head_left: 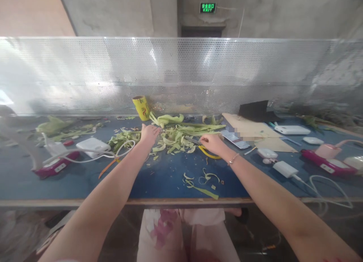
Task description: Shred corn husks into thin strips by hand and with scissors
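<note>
My left hand rests with curled fingers at the base of a long green vegetable stalk lying across the blue table. My right hand is closed on a yellow-handled peeler whose blade end points left toward the stalk. A heap of pale green peelings lies between the two hands. More curled peelings lie nearer the front edge.
A yellow cup stands at the back against a perforated metal screen. White power banks and cables, pink devices, a phone, brown cardboard and more greens lie to both sides.
</note>
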A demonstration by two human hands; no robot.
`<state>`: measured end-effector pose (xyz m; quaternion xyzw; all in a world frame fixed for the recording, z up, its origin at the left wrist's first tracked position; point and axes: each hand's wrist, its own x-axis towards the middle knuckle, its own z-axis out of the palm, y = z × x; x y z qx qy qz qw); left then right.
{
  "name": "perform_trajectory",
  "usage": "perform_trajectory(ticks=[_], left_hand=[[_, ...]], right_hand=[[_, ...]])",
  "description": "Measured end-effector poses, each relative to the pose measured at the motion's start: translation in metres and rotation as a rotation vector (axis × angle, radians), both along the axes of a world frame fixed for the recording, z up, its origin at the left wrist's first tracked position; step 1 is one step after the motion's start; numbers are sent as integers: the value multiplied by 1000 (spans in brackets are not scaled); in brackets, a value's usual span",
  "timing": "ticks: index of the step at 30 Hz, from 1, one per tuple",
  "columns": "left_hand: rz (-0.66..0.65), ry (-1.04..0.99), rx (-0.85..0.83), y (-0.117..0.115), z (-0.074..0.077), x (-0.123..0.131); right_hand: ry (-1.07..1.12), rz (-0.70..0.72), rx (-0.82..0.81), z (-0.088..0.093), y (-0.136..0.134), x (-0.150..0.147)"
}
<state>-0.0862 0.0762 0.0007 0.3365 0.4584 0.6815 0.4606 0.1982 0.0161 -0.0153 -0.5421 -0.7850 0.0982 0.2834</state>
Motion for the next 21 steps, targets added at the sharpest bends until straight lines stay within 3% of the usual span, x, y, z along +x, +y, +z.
perform_trajectory(ticks=[3, 6, 9, 11, 13, 16, 21], left_hand=[[-29, 412, 46, -2, -10, 11], [-28, 594, 76, -5, -17, 21], [-122, 1030, 150, -8, -23, 28], [-167, 1188, 177, -8, -27, 31], [-138, 1221, 194, -6, -29, 34], [-23, 1116, 139, 7, -26, 34], [35, 867, -40, 52, -6, 23]], right_hand=[[-19, 11, 2, 0, -1, -2], [-33, 38, 6, -3, 0, -4], [-44, 64, 23, -8, 3, -5], [-45, 81, 23, -13, 5, -7], [-47, 94, 9, -17, 6, -9], [-84, 106, 8, -22, 7, -13], [-140, 134, 33, -23, 9, -17]])
